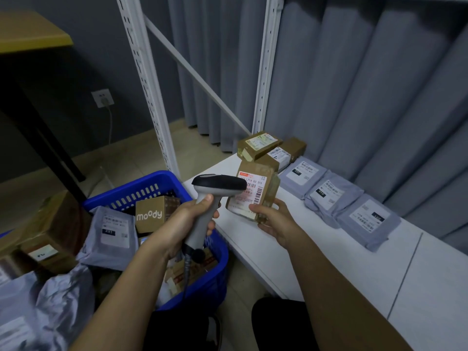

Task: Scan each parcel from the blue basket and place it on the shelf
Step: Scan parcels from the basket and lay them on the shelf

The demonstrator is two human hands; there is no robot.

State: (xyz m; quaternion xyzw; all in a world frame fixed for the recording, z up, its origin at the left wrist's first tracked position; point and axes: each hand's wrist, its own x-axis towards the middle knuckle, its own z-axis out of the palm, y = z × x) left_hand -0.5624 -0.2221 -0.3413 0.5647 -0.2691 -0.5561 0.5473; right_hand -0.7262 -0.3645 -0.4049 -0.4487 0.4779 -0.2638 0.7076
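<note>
The left hand (188,219) grips the handle of the barcode scanner (215,188), its fingers wrapped round the grey grip, and the scanner's dark head points to the right, very close to the label of the brown parcel (253,192). The right hand (272,221) holds this parcel from below and behind, thumb on the front lower edge, and keeps it tilted above the front part of the white shelf (291,262), just beside the blue basket (141,188). The main risk, I think, is a failed read: the scanner head covers the left part of the label, and it may be too near or at a bad angle for the barcode. I cannot tell from this view whether any scan light falls on the label. A second risk is the grip itself, because the parcel rests mostly on the fingertips; if it slips, it would fall on the shelf edge or back toward the basket. The scanner cable (187,272) hangs down into the basket among the other parcels, so a quick pull could catch on the "moody" box (149,214). On the shelf, the place for it is narrow near the brown boxes (271,148) and the grey mailers (334,196), and a careless placing could push these out of their row.
</note>
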